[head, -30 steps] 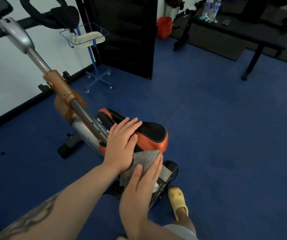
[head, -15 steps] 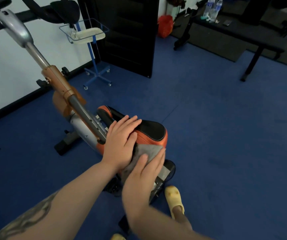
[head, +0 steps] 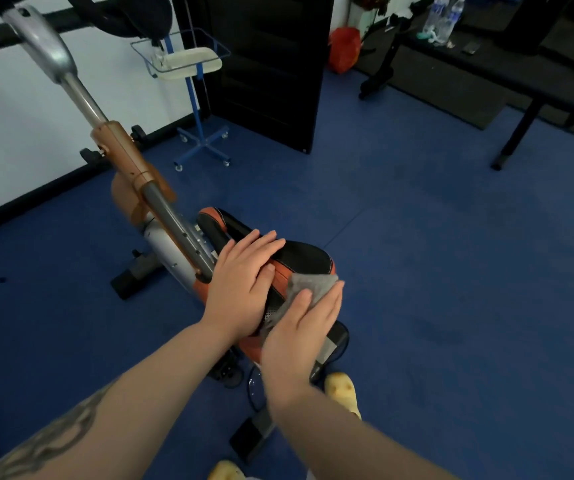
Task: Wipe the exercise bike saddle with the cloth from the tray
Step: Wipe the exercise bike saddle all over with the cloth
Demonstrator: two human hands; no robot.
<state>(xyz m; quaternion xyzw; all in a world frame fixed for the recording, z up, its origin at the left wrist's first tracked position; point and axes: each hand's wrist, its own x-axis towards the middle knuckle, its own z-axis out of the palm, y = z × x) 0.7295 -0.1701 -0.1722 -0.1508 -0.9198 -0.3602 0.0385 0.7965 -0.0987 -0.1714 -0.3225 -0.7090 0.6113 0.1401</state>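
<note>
The exercise bike's black and orange saddle [head: 304, 259] sits in the middle of the view. My left hand [head: 242, 285] lies flat on the saddle's near left side, fingers together, holding nothing. My right hand [head: 301, 336] presses a grey cloth [head: 313, 285] flat against the saddle's near right side; part of the cloth sticks out beyond my fingertips. The white tray [head: 188, 64] rests in a blue wire basket on a wheeled stand at the back left.
The bike's silver and orange post [head: 123, 157] rises to the left toward black handlebars. A black door panel [head: 268, 64] stands behind. A black bench [head: 486, 64] with bottles is at the back right. Blue floor mat surrounds the bike; my yellow slipper [head: 342, 391] is below.
My right hand has slid the cloth up and to the right along the saddle's side. My left hand has stayed pressed on the saddle.
</note>
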